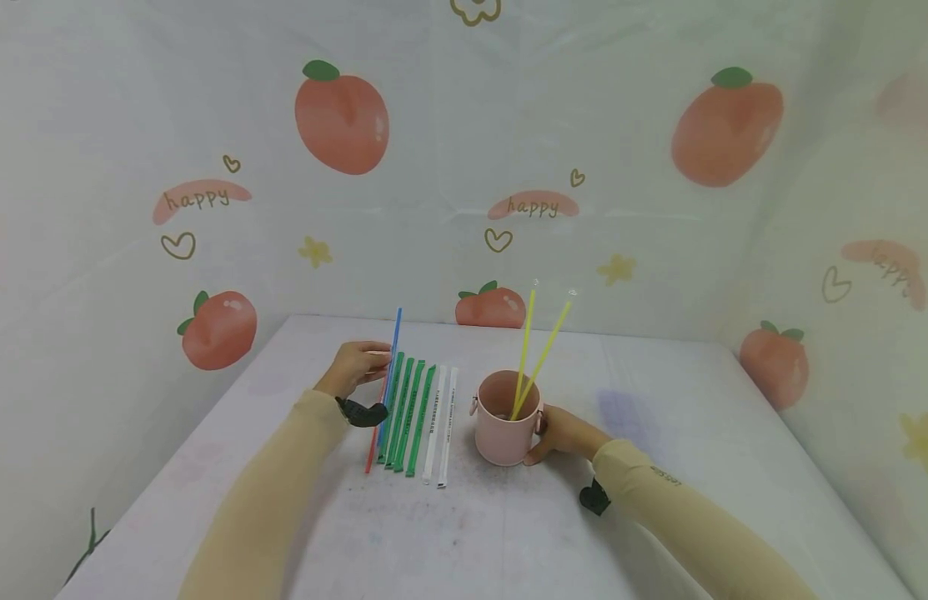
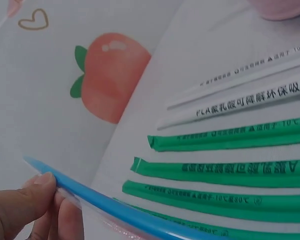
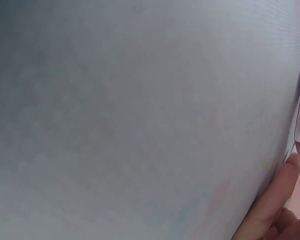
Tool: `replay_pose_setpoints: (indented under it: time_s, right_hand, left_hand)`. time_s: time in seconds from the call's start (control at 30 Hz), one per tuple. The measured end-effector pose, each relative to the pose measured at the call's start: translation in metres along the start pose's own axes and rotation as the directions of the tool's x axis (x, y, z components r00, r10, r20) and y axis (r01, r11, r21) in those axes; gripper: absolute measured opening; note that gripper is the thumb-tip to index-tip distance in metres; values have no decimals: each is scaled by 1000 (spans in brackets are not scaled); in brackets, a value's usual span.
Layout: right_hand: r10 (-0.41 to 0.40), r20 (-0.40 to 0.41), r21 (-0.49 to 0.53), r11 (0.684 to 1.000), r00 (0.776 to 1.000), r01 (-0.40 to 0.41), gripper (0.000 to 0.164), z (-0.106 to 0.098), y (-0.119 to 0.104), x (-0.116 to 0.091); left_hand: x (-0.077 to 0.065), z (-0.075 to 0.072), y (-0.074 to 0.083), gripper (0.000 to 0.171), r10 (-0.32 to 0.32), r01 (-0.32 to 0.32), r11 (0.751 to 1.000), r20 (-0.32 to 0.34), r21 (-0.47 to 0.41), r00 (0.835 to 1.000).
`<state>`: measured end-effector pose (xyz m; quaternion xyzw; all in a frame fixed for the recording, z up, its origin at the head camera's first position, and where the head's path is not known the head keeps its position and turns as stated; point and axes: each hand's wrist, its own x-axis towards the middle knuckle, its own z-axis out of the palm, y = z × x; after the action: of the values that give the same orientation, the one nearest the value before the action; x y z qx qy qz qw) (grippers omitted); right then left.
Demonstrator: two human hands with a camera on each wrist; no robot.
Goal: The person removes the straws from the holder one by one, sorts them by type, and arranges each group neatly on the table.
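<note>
My left hand (image 1: 356, 367) pinches a blue straw (image 2: 85, 192) in a clear wrapper between thumb and fingers, near its far end. The straw slants up over the left side of a row of wrapped straws. A red straw (image 1: 370, 460) lies at the row's left edge, partly hidden by the blue one. My right hand (image 1: 569, 433) grips the right side of a small pink bucket (image 1: 501, 442), thumb low on its wall. Two yellow straws (image 1: 542, 358) stand tilted inside the bucket, their tops well above its rim. Only fingers (image 3: 270, 205) show in the right wrist view.
Several green-wrapped straws (image 1: 422, 417) lie side by side on the white table (image 1: 403, 542), with two white-wrapped straws (image 1: 447, 429) to their right, left of the bucket. Behind the table hangs a pale cloth (image 1: 433, 108) printed with fruit. A dark stem-like thing (image 1: 91, 546) shows at the left edge.
</note>
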<state>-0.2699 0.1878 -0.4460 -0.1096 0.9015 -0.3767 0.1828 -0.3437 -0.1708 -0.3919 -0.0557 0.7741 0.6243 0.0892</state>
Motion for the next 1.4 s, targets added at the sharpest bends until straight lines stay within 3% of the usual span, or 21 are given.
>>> replay_pose_setpoints:
  time_s: [0.37, 0.73, 1.13, 1.4]
  right_hand:
    - [-2, -6, 22, 1000, 1000, 2, 80, 1, 3, 2]
    - [4, -8, 6, 1000, 1000, -4, 79, 0, 0, 1]
    - [31, -4, 17, 999, 1000, -31, 86, 0, 0, 1]
    - [24, 1, 17, 1000, 1000, -24, 85, 0, -2, 0]
  left_hand:
    - [1, -12, -17, 44, -26, 24, 999, -47, -24, 999]
    - [4, -16, -30, 40, -104, 109, 994, -130, 31, 986]
    - [5, -15, -41, 38, -137, 147, 986, -122, 78, 983]
    - [8, -17, -49, 36, -124, 139, 982, -119, 131, 985]
